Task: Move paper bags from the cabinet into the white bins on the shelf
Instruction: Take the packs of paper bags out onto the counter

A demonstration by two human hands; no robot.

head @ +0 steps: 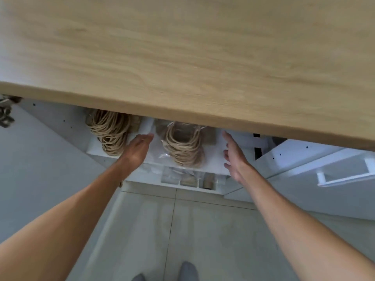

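**Two hands reach for a bundle of paper bags under a wooden worktop**

Seen from above, a pale wooden worktop (182, 57) fills the upper half of the view. Below its front edge an open white cabinet (60, 126) shows a white shelf (215, 155) with two bundles of brown paper bags, their twine handles facing outward.

The wrapped bundle (183, 147), in clear plastic, stands near the middle of the shelf. The second bundle (110, 131) stands just beside it, to the left.

The left hand (137, 148) reaches in between the two bundles, fingers pressed together and pointing inward. The right hand (234, 157) comes in on the far side of the wrapped bundle, palm turned toward it, fingers loosely spread. Neither hand appears to touch the bags yet.

The hands seem placed to close on the wrapped bundle from both sides, probably because a loose stack is easier to lift squeezed between two palms.

No white bins can be made out; small packages sit on a lower shelf (188, 178).
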